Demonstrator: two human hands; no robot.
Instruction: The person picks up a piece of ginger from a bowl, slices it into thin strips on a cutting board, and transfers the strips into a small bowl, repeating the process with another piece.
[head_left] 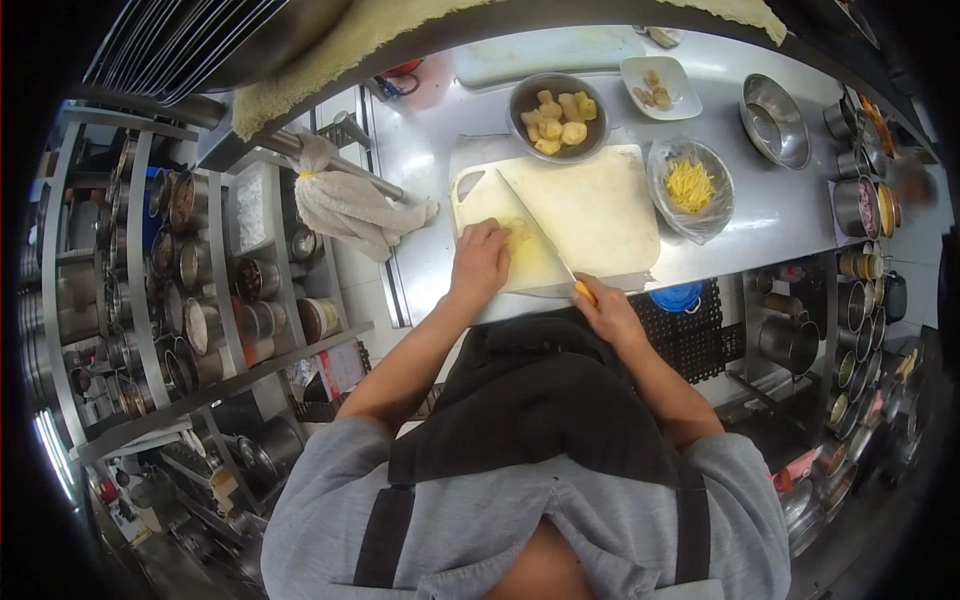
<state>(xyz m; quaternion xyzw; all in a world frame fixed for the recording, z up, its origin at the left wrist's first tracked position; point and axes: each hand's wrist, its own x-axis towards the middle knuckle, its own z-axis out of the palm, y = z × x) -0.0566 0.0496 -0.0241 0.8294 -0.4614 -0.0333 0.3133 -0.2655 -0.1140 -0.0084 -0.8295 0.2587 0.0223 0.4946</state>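
A knife point(537, 226) with an orange handle lies slantwise over the white cutting board point(610, 205), its tip toward the board's handle hole. My right hand point(611, 313) is wrapped round the knife's handle at the board's front edge. On the left part of the board, my left hand point(482, 262) has its fingers bent and pressed together at a small heap of yellow pieces point(519, 238); what is under the fingertips is hidden. The blade is just right of the heap.
Behind the board stands a metal bowl of peeled yellow chunks point(558, 118). A plastic-lined bowl of yellow strips point(691, 187), a white dish point(662, 88) and an empty metal bowl point(775, 122) are rightward. A cloth point(350, 205) hangs at left.
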